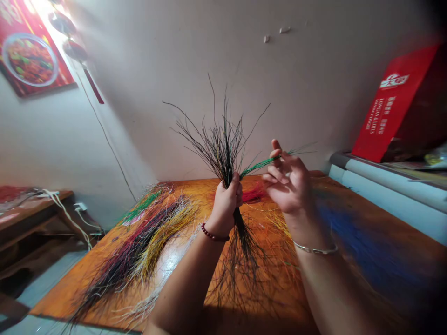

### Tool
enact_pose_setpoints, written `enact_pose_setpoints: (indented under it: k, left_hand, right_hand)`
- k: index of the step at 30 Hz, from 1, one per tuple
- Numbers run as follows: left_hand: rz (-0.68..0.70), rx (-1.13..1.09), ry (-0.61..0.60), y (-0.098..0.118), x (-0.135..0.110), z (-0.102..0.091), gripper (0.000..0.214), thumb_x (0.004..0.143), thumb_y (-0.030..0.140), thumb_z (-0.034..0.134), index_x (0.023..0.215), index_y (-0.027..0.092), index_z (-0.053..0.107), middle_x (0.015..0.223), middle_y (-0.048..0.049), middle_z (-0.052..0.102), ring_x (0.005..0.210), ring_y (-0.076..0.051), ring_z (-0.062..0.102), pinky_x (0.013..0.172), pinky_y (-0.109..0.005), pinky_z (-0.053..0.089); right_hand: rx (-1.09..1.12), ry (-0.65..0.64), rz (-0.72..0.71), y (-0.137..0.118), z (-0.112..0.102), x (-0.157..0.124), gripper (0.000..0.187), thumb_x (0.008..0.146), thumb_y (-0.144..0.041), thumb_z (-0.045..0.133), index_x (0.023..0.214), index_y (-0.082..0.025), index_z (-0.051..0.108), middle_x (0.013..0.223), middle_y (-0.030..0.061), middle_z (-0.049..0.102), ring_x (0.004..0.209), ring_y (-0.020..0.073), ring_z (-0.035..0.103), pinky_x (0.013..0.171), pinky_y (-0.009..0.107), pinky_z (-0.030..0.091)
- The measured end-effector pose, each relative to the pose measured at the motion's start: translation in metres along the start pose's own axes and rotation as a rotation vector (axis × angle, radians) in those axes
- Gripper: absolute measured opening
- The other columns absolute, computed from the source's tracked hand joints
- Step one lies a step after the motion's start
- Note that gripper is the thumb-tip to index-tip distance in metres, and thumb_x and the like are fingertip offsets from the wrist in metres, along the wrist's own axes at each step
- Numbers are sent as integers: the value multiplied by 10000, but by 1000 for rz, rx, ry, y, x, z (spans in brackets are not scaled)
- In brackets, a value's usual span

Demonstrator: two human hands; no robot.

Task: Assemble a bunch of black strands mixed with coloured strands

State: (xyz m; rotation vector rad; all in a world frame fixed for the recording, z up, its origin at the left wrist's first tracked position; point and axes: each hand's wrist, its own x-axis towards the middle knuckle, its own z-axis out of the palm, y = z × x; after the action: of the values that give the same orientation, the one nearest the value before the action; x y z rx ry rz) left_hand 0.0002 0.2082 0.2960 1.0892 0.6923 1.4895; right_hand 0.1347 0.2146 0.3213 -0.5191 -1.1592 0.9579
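Note:
My left hand (226,200) is wrapped round the middle of a bundle of thin dark wires (223,149), held upright above the table. The wires fan out above the fist, and their lower ends hang spread beneath it. A slim bunch of green wires (260,165) sticks out sideways from the bundle towards the right. Its far part passes between the fingers of my right hand (288,177), which is raised with some fingers curled and the palm partly showing. The exact grip of those fingers on the green wires is partly hidden.
On the wooden table (115,251) lie yellow wires (167,228), dark and red wires (129,251), green wires (148,202), red wires (254,192) and blurred blue wires (363,246). A red box (394,102) stands on a pale cabinet (387,190) at right. A side bench (38,204) with cables is at left.

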Motion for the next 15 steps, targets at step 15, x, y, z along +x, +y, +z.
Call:
enact_pose_setpoints:
  k: [15]
  left_hand:
    - [133, 73, 109, -1, 2, -1, 450, 686, 502, 664, 644, 186, 347, 498, 89, 280, 387, -21, 205, 358, -163, 170]
  right_hand:
    - [41, 25, 13, 1, 10, 0, 406, 731, -403, 544, 1135, -360, 567, 1096, 1, 608, 484, 56, 372, 436, 256, 314]
